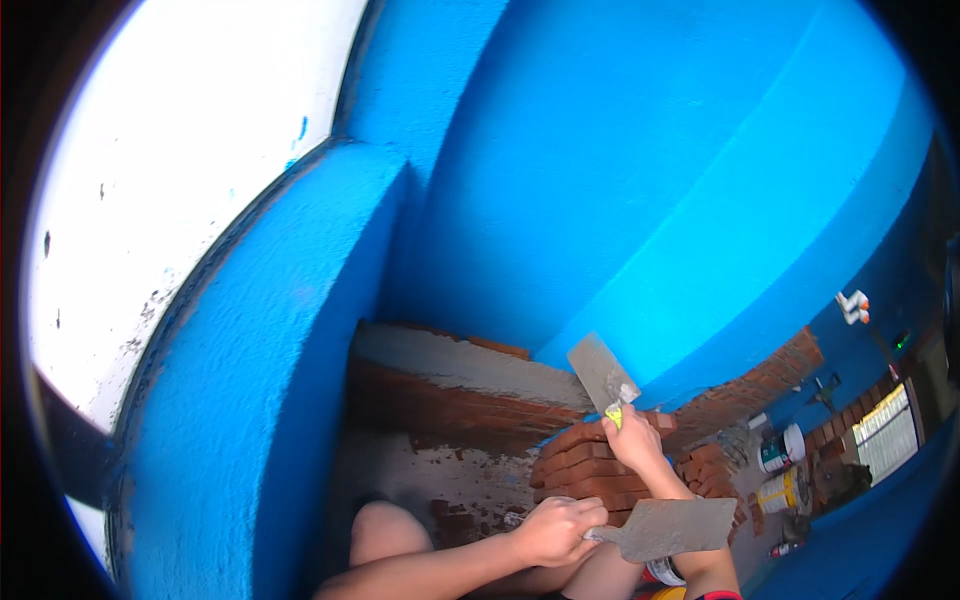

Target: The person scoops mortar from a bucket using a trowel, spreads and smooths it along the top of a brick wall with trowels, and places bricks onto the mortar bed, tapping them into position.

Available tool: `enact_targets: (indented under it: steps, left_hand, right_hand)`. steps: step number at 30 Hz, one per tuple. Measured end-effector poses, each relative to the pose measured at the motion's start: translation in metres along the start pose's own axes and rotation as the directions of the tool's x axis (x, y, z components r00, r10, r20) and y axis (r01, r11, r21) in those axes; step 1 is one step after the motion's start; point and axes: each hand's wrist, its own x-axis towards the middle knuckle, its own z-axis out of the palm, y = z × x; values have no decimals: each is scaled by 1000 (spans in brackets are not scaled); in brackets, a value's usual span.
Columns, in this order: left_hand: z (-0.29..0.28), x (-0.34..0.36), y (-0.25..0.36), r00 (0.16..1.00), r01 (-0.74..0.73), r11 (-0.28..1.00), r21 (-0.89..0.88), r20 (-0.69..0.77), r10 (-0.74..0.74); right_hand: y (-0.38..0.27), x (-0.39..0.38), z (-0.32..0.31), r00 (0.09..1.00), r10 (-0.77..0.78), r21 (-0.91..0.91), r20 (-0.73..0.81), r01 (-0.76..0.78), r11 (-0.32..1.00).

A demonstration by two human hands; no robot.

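My left hand (555, 530) grips the handle of a broad grey trowel (675, 525), whose flat blade lies crosswise over my right forearm in the picture. Higher up, my right hand (632, 437) is closed round the yellow handle of a rectangular trowel (597, 365), its blade tilted up toward the blue wall (640, 170). Whether that blade touches the wall I cannot tell. Behind it runs a low brick ledge (440, 395) topped with a strip of grey mortar (450, 352). A stack of red bricks (578, 467) stands just below my right hand, partly hidden.
My bare knee (385, 530) is low in view beside a blue pillar (210, 420). A white panel (160, 170) fills the upper left. At right are buckets (778, 493), more bricks (705, 470), an exposed brick band (750, 385) and white pipe fittings (852, 305).
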Motion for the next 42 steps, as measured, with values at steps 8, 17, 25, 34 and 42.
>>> enact_targets:
  steps: [8, 17, 25, 34, 42]
  left_hand:
    - [-6, -7, 0, 999, 42, 999, -12, -24, -42]
    - [-18, -5, -5, 993, 104, 994, 32, 46, -105]
    - [-21, -2, -9, 991, 70, 998, 9, -117, -68]
    - [-11, 0, -11, 998, 42, 998, -40, -55, -44]
    - [-2, 0, -21, 998, 55, 998, 17, -15, -54]
  right_hand:
    - [-38, -12, 171, 900, -399, 903, 175, 15, 430]
    - [-127, 19, 236, 827, -474, 795, 301, 57, 604]
    - [-5, 32, 201, 908, -320, 799, 269, -25, 600]
    - [-27, 22, 58, 966, -207, 556, -155, 259, 790]
    - [-134, 41, 93, 683, -569, -45, -457, 621, 782]
